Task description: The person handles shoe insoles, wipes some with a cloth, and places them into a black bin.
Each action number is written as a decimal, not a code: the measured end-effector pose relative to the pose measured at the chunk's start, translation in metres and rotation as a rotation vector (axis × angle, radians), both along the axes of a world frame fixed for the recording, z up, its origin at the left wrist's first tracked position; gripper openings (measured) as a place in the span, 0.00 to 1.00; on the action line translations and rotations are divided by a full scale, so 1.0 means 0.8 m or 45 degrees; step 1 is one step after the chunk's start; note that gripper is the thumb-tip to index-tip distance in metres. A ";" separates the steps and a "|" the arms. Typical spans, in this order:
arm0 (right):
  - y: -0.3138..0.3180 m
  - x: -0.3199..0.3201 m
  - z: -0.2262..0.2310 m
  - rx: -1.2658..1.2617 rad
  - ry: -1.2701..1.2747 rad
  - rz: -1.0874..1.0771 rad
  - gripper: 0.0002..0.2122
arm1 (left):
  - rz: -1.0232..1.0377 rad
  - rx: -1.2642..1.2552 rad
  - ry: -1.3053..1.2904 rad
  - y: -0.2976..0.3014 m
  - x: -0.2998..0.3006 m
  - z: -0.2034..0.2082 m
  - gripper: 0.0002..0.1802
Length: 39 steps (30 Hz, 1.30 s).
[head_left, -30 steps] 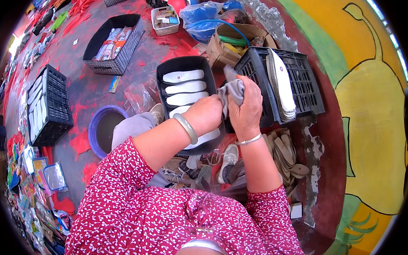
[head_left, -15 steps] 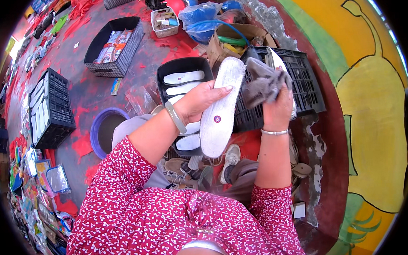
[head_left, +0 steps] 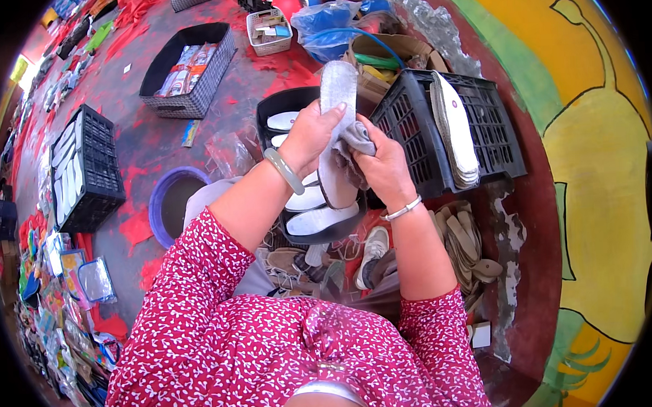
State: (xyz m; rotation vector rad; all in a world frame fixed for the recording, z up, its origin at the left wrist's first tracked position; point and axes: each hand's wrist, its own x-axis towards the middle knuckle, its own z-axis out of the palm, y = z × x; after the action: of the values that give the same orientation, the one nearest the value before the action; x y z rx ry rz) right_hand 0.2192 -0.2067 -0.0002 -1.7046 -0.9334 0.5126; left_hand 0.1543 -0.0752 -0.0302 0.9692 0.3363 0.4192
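My left hand (head_left: 314,135) is closed on a white-grey shoe insole (head_left: 337,83), thumb across its upper face. The insole stands tilted, its upper end pointing away from me. In my right hand (head_left: 385,163) a crumpled grey cloth (head_left: 353,143) is gripped and pressed against the insole, covering part of its middle. Below both hands stands a dark bin (head_left: 290,99) holding several white insoles (head_left: 322,220). To the right, a stack of white insoles (head_left: 455,136) rests on a black plastic crate (head_left: 491,131).
A purple-rimmed basin (head_left: 156,218) of murky liquid stands left of my legs. Another black crate (head_left: 100,191) with insoles is farther left. Beyond are a checked fabric bin (head_left: 208,85), a white basket (head_left: 272,44) and a cardboard box (head_left: 399,47). Loose brown insoles (head_left: 462,237) lie by the wall.
The cloth has moved left from beside the stack onto the insole. My left hand has turned the insole more edge-on, and its round mark no longer shows.
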 end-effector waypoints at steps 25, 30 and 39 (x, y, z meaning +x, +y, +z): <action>-0.024 0.029 -0.025 0.589 0.949 -0.292 0.11 | 0.498 -0.528 -0.458 0.034 0.005 0.022 0.14; -0.076 0.071 0.044 0.288 0.414 -0.189 0.10 | 0.905 0.465 -0.074 0.057 0.001 0.022 0.28; -0.087 0.062 0.066 -0.088 0.031 0.152 0.14 | -0.777 0.920 0.068 -0.018 -0.009 0.029 0.16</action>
State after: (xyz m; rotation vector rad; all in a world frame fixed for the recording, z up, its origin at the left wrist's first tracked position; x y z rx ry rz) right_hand 0.2691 -0.2763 0.0530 -1.7078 -1.0145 0.6495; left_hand 0.1467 -0.0900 -0.0071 1.7199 -0.0919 -0.0661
